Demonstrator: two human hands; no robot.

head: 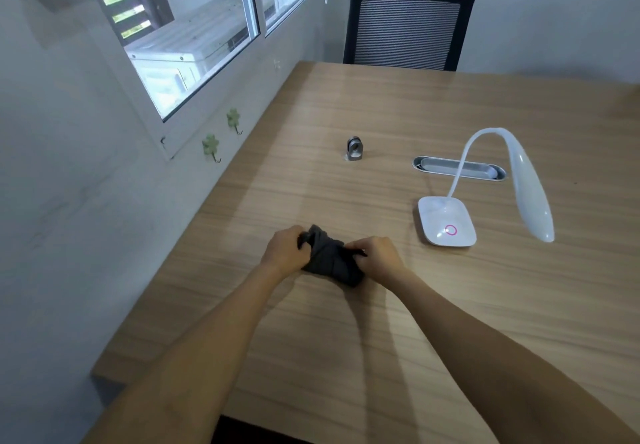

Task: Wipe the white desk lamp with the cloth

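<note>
A dark grey cloth (330, 260) is bunched up on the wooden desk (381, 322), held from both sides. My left hand (285, 249) grips its left end and my right hand (375, 253) grips its right end. The white desk lamp (446, 223) stands to the right of my hands, apart from them. It has a square base with a pink ring, a thin curved neck, and a long head (531, 201) that bends down over the desk.
A small metal fitting (355, 149) stands at mid-desk and an oval cable grommet (459, 168) lies behind the lamp. A black mesh chair (408, 29) sits at the far edge. A wall with a window (187, 45) and green hooks (210, 147) runs along the left.
</note>
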